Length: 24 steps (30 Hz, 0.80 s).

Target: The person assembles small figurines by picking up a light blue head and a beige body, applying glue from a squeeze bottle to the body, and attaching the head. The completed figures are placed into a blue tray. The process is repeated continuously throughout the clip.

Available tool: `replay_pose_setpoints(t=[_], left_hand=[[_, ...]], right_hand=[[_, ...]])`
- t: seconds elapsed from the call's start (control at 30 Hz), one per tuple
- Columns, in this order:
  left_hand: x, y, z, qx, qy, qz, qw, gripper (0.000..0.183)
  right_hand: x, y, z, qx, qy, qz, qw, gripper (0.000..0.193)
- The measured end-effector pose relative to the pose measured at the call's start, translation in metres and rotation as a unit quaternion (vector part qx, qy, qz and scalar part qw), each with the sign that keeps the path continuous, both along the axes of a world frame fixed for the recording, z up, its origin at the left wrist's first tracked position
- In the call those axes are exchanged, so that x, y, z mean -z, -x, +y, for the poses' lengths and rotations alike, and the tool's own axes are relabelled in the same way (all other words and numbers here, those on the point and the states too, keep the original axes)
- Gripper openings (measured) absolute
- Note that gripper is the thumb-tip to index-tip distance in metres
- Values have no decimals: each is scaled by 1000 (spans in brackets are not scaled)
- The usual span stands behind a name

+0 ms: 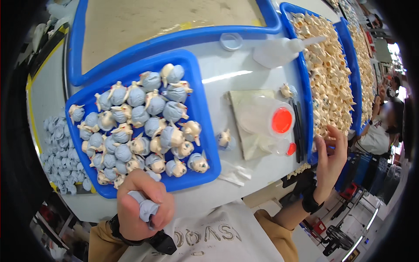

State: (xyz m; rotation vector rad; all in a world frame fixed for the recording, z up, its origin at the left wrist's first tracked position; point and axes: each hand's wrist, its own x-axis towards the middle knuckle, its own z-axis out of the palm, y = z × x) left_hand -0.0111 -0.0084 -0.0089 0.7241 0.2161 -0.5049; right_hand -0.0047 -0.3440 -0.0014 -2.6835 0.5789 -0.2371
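Note:
My left hand point(139, 205) is closed around a grey-blue doll hair piece point(148, 208), in front of a blue tray point(211, 174). In that tray lie several small doll heads point(172, 137) with pale faces and grey-blue hair. On the right, my right hand point(330, 153) reaches over the near end of a second blue tray point(305, 94), heaped with cream doll face parts point(329, 74). Its fingers are bent and apart at the edge of the heap, and I see no part held between them.
Loose hair pieces point(63, 153) pile up at the left. Between the trays stand a white squeeze bottle point(275, 52), a clear bottle with red liquid point(266, 115), a cloth pad point(251, 148), black pens point(299, 126) and a doll head point(225, 140). A larger blue-rimmed tray point(174, 37) lies behind.

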Motion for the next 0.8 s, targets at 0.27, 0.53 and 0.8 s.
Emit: replay_pose_setpoints(t=[0.27,0.53,0.8], left_hand=[[-19,-11,-5,143,-143,65,977,56],[-9,-8,-4,19,-93,54,994,43],[-17,-15,1,-91,135,251,954,38]], right_hand=[[11,7,-6,-11,-7,-121,993,32],[-12,14,8,-14,23,18,999,27],[-16,14,1,-66,-12,63,996,28]])
